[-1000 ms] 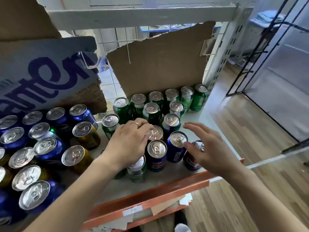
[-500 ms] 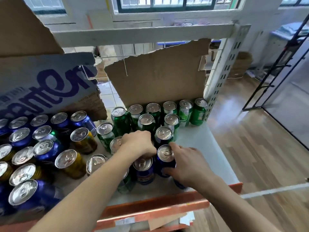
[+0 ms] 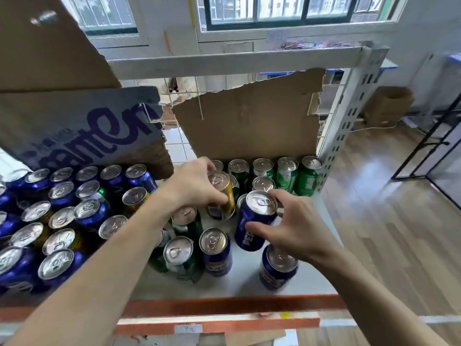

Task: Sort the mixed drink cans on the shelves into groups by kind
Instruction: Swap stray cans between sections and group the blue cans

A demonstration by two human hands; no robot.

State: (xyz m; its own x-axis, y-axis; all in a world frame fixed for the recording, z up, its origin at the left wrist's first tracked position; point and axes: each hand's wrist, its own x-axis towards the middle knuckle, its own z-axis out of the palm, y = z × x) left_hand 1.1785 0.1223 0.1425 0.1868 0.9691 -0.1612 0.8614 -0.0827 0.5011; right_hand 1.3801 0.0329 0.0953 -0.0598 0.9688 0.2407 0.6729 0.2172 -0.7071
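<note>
My left hand (image 3: 193, 187) grips a gold can (image 3: 222, 196) and holds it lifted and tilted above the shelf (image 3: 249, 283). A blue can (image 3: 253, 221) is held in my right hand (image 3: 291, 228), raised off the shelf and tilted too. Green cans (image 3: 287, 174) stand in rows at the back right, against a cardboard sheet. Below my hands stand two blue cans (image 3: 215, 250) (image 3: 278, 268) and two green cans (image 3: 183, 255). Several blue and gold cans (image 3: 62, 216) crowd the left of the shelf.
A torn cardboard sheet (image 3: 249, 121) stands behind the green cans. A printed cardboard box flap (image 3: 74, 131) hangs over the left cans. The shelf's orange front rail (image 3: 224, 305) runs below. A perforated grey upright (image 3: 349, 116) closes the right side; wooden floor lies beyond.
Both hands closed on cans and lifted them: the left raised a gold can, the right a blue can. The camera tilted upward.
</note>
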